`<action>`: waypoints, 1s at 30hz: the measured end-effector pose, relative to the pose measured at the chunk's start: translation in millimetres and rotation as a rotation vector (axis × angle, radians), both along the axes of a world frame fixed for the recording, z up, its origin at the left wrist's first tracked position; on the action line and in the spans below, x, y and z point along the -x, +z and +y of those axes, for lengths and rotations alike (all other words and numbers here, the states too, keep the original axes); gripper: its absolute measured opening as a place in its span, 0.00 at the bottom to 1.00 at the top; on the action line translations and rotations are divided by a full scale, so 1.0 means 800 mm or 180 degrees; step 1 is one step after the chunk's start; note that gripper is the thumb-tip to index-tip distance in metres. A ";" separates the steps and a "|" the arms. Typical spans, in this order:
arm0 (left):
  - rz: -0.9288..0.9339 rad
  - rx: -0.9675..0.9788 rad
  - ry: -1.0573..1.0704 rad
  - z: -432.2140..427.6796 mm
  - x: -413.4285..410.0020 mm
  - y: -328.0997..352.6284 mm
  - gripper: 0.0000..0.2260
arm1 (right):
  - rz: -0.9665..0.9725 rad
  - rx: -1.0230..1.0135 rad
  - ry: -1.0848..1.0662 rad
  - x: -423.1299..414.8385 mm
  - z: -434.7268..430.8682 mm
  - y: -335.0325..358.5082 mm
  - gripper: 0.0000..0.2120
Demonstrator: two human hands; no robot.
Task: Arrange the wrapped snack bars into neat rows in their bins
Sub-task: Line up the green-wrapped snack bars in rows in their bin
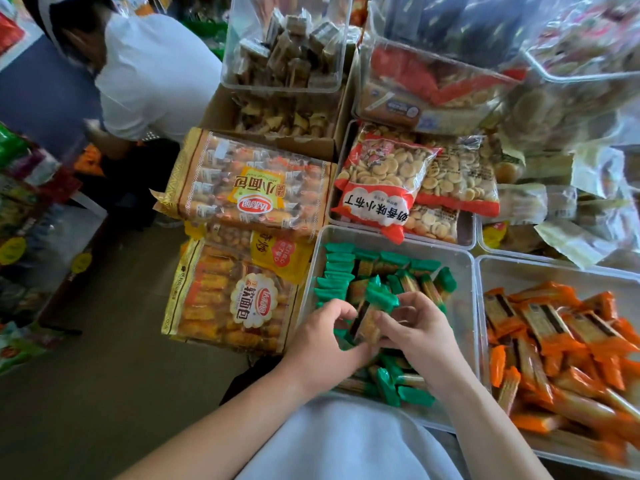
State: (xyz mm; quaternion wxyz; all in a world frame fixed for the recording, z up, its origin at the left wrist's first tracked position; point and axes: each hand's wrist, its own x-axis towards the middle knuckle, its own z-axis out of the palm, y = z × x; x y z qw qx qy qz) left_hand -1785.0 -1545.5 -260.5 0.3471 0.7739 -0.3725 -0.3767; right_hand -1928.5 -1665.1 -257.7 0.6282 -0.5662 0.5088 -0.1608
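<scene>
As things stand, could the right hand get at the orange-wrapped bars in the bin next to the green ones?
Probably yes, though not straight away. The orange-wrapped bars lie uncovered in an open bin just right of the right hand. Only a low bin wall lies between, but both hands now grip a green-wrapped bar.

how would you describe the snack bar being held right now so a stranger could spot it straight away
Find the clear plastic bin of green-wrapped bars nearest the person, left of the bin of orange bars. Over its middle, the left hand and right hand meet. The held bar is the only one lifted above the pile, pinched between both hands.
</scene>
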 end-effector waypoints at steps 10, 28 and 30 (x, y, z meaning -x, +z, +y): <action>0.1019 0.0203 0.0483 -0.004 -0.006 0.012 0.10 | -0.0140 0.0268 0.0463 0.004 0.000 0.018 0.15; -0.0340 -0.2129 -0.2270 -0.004 0.010 -0.028 0.18 | 0.0720 0.0861 0.0468 0.068 0.020 -0.002 0.18; -0.0536 -0.2033 -0.2334 -0.005 0.008 -0.025 0.18 | 0.0663 0.0791 0.0389 0.070 0.024 -0.008 0.17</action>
